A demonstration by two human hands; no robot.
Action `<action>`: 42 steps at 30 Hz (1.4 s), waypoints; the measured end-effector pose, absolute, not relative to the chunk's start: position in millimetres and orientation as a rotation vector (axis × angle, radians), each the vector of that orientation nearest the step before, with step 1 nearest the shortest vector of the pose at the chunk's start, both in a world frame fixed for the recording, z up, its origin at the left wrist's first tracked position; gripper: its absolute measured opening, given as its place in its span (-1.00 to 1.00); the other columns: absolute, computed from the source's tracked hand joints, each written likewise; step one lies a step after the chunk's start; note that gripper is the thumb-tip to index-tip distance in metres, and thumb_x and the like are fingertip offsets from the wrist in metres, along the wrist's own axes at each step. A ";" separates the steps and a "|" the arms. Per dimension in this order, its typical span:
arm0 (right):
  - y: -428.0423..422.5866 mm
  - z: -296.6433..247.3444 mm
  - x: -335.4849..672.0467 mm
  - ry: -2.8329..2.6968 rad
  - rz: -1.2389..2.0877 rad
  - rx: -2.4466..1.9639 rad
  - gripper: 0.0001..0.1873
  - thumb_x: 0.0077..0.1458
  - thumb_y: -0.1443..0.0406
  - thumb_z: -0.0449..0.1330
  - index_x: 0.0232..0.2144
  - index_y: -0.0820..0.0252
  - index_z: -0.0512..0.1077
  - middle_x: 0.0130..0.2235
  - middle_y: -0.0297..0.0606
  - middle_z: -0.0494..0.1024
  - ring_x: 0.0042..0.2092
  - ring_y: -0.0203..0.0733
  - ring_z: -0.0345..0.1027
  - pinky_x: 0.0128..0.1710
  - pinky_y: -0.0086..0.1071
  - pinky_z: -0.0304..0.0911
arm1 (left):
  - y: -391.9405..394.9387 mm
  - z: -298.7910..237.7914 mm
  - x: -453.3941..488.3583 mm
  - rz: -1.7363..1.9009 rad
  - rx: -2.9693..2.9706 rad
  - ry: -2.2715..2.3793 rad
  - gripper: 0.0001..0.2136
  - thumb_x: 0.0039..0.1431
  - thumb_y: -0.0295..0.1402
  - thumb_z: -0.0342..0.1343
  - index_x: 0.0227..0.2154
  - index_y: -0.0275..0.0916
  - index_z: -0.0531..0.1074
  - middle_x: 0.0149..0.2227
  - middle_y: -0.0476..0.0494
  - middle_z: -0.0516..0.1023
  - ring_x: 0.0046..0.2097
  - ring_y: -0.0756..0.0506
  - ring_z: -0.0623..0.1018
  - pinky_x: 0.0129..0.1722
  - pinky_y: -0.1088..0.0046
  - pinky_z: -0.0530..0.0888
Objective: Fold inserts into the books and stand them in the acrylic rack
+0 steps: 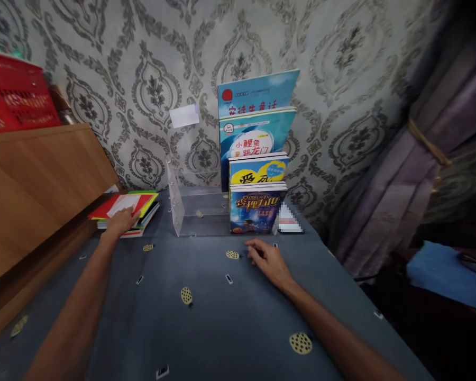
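My left hand (122,220) rests on a stack of flat books (143,203) with a red and white cover on top, at the table's far left; its fingers curl over the stack's near edge. My right hand (266,259) lies palm down on the blue-grey tablecloth (206,317), fingers loosely spread, holding nothing, just in front of a clear acrylic book stand (190,209). The stand's right side holds several upright children's books (257,159), stepped in height, against the wall. Its left side holds nothing.
A wooden headboard or cabinet (31,180) runs along the left with a red crate (16,95) on top. Patterned wallpaper is behind. A curtain (420,159) hangs at the right, beyond the table's right edge. A blue item (448,275) lies lower right.
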State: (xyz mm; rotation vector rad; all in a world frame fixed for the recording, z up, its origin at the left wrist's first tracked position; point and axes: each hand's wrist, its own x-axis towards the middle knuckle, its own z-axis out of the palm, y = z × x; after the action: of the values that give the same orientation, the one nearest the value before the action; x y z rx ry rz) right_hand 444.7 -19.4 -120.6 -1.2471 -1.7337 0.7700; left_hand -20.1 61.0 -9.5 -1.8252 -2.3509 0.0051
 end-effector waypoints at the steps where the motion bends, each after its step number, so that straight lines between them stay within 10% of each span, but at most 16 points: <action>1: -19.3 -120.7 444.6 -1.732 0.770 -1.243 -0.68 0.18 0.15 0.04 -0.22 0.17 0.52 -0.49 -0.30 0.54 -0.50 -0.16 0.41 -0.47 -0.33 0.30 | 56.4 -8.6 -20.1 0.016 -1.832 -2.340 -0.46 0.37 -0.05 -0.23 0.13 -0.34 0.38 0.15 -0.47 0.48 0.15 -0.36 0.49 0.07 0.10 0.41; 27: -19.1 -123.4 444.6 -1.786 0.711 -1.250 -0.69 0.16 0.16 0.05 -0.23 0.16 0.53 -0.47 -0.29 0.57 -0.48 -0.14 0.45 -0.45 -0.32 0.31 | -117.0 -64.9 36.1 0.317 -2.059 -2.004 -0.48 0.24 -0.58 -0.19 0.20 -0.18 0.38 0.12 -0.35 0.54 0.11 -0.32 0.54 0.19 -0.03 0.30; 35: -20.3 -122.9 442.8 -1.785 0.717 -1.264 -0.68 0.15 0.15 0.04 -0.23 0.16 0.52 -0.47 -0.27 0.56 -0.48 -0.14 0.44 -0.42 -0.31 0.32 | -100.6 -62.8 -22.4 0.025 -2.440 -2.320 -0.51 0.33 -0.09 -0.18 0.14 -0.16 0.44 0.19 -0.14 0.51 0.21 -0.18 0.48 0.19 0.34 0.38; 42: -25.6 -116.8 442.6 -1.798 0.684 -1.272 -0.66 0.16 0.14 0.02 -0.22 0.16 0.53 -0.49 -0.28 0.54 -0.47 -0.13 0.43 -0.44 -0.32 0.31 | -55.9 -83.0 -50.0 -0.076 -1.644 -2.599 -0.41 0.38 -0.11 -0.33 0.31 -0.31 0.22 0.36 -0.48 0.21 0.34 -0.43 0.28 0.18 -0.17 0.33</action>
State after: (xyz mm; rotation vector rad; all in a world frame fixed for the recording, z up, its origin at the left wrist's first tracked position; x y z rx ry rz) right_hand 442.6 -25.6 -116.8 -1.2721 -1.7976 0.6836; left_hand -50.0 -55.9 -83.0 -1.6440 -2.5994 -0.0760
